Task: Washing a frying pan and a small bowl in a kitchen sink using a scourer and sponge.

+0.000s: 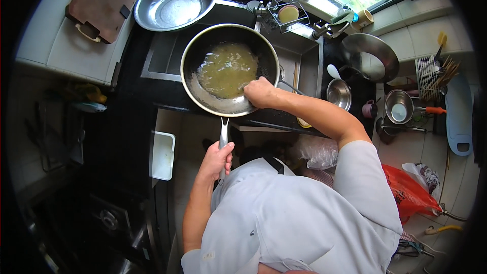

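Observation:
A dark-coated frying pan point(198, 95) with a light metal rim stands over the sink's front edge, its long handle pointing towards my body. My left hand point(217, 161) is closed around that metal handle. Murky yellow-green liquid point(228, 69) with small bits and foam lies in the pan. My right hand point(259, 92) reaches inside the pan's near right side, fingers curled at the liquid's edge. Whatever it may hold is hidden under the fingers.
Behind the pan are a steel sink point(310, 64) and a metal basin point(175, 2). At right sit a small steel bowl point(338, 94), a wok point(371, 58) and a saucepan point(398, 107). A wooden cutting board point(108, 3) lies back left; a white plastic bin point(163, 156) is below.

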